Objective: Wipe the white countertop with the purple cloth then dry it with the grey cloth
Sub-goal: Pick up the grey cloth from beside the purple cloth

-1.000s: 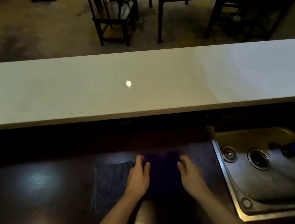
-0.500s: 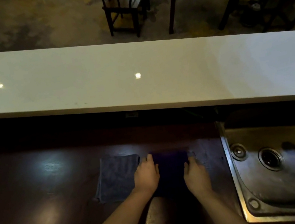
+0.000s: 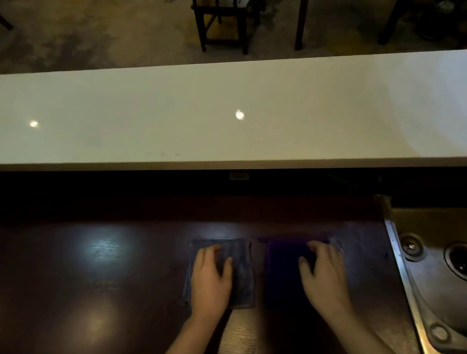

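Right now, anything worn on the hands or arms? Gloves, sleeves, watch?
Nothing visible. The left hand and right hand are bare, no gloves or rings discernible. Both forearms are uncovered to the frame edge: no sleeves, watch or bands. Lighting is dim, so fine details could be missed.

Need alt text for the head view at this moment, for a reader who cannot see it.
Seen from above, a person's left hand rests on a folded grey cloth and the right hand on a folded purple cloth, side by side on a dark wooden counter. A long white countertop runs beyond; a steel sink sits right.
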A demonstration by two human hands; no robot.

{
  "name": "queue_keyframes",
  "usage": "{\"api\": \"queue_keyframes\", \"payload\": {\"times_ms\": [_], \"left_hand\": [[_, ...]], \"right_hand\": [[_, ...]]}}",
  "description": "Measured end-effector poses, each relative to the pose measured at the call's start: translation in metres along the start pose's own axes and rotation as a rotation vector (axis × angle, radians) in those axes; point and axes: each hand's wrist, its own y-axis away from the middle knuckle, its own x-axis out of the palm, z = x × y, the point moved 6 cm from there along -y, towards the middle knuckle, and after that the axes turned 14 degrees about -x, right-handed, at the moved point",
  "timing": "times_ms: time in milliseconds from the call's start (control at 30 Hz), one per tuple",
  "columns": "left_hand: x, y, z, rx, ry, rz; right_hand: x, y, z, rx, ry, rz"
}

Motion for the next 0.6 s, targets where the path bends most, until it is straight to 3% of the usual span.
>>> {"api": "queue_keyframes", "payload": {"times_ms": [133,300,600], "left_hand": [[-0.027,-0.012,0.038,-0.11,-0.137,-0.088],[-0.031,-0.021,0.062,-0.287,-0.131,0.025],[-0.034,-0.041,0.066,-0.427,-0.074,0.116]], "right_hand": [[0.038,0.002,0.052,-0.066,-0.162,0.135],[0.085,0.0,0.083,0.151,-0.325,0.35],[0.112,-0.011,0.072,0.51,-0.464,0.32]]}}
